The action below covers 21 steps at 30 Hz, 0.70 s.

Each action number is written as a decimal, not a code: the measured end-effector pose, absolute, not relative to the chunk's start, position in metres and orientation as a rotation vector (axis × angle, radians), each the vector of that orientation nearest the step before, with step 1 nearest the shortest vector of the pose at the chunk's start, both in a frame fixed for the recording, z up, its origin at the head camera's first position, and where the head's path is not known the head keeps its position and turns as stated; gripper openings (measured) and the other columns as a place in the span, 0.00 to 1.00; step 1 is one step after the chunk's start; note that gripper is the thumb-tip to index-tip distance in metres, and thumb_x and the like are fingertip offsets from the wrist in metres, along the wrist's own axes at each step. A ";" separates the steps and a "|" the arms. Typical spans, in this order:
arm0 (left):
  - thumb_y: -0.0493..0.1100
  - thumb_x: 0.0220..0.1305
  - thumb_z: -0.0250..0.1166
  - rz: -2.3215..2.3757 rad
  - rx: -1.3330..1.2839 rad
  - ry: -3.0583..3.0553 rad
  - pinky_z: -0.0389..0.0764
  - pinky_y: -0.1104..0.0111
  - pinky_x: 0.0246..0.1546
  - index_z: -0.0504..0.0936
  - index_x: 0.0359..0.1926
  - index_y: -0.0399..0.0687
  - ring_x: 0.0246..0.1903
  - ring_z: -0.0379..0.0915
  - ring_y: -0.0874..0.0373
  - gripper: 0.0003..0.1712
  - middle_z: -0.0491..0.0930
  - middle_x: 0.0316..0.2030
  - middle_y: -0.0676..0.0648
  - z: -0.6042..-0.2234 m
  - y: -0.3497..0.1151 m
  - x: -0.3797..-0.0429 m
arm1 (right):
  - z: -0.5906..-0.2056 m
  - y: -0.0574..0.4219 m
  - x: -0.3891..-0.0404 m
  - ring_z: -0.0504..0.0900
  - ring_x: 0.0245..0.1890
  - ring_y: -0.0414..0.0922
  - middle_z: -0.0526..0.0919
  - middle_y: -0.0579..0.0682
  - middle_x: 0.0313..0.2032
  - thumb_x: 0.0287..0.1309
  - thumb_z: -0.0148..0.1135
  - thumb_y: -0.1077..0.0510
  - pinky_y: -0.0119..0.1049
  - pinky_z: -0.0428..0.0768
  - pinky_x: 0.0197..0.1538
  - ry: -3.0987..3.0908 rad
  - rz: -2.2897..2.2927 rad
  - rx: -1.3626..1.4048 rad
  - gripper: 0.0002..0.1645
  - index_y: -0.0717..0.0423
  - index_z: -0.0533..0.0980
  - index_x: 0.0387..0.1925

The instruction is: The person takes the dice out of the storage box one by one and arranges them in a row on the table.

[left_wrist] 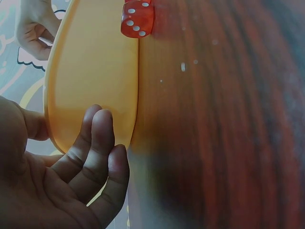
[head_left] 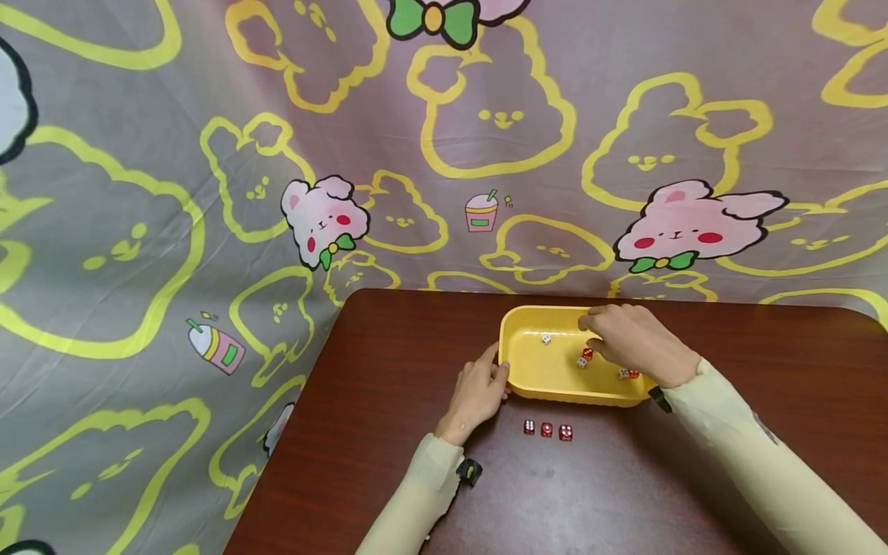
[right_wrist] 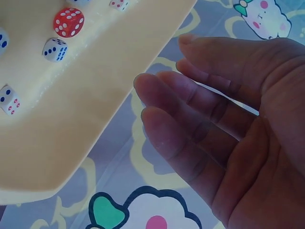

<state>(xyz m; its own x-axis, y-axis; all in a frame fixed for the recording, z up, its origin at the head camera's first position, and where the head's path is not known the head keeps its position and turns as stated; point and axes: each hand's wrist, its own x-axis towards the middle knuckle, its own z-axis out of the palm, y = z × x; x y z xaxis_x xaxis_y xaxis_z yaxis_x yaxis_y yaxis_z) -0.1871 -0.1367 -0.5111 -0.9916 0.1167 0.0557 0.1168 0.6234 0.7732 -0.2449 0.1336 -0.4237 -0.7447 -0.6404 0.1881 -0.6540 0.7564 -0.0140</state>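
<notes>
A yellow plastic tray (head_left: 541,378) holds several white and red dice. My left hand (head_left: 475,393) grips its left end, thumb and fingers against opposite sides of the rim; in the left wrist view the fingertips (left_wrist: 102,124) press on the wall. Over the tray's right half hovers my right hand (head_left: 634,339), its fingers loosely bent and nothing between them in the right wrist view. Below it lie a red die (head_left: 587,353) and a white die (head_left: 582,362) side by side. Another white die (head_left: 546,338) lies farther left, and a white die (head_left: 623,373) sits near the right wrist.
Three translucent red dice (head_left: 546,429) stand in a row on the brown wooden table (head_left: 388,362), just in front of the tray. A cloth (head_left: 430,254) with yellow bear outlines hangs behind and to the left of the table.
</notes>
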 end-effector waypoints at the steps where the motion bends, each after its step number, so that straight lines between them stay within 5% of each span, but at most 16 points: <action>1: 0.47 0.80 0.53 -1.346 -0.205 -2.830 0.80 0.74 0.28 0.67 0.77 0.48 0.19 0.78 0.71 0.30 0.88 0.28 0.52 -0.511 -0.137 -0.187 | -0.424 0.134 -0.246 0.70 0.20 0.42 0.77 0.42 0.22 0.49 0.76 0.65 0.39 0.70 0.23 -2.785 0.118 1.032 0.11 0.49 0.80 0.26; 21: 0.47 0.79 0.53 -1.310 -0.207 -2.832 0.79 0.73 0.29 0.68 0.77 0.47 0.19 0.77 0.71 0.29 0.87 0.26 0.53 -0.510 -0.136 -0.186 | -0.431 0.129 -0.260 0.71 0.21 0.42 0.79 0.45 0.24 0.51 0.80 0.61 0.38 0.72 0.26 -2.877 0.078 1.016 0.10 0.54 0.85 0.34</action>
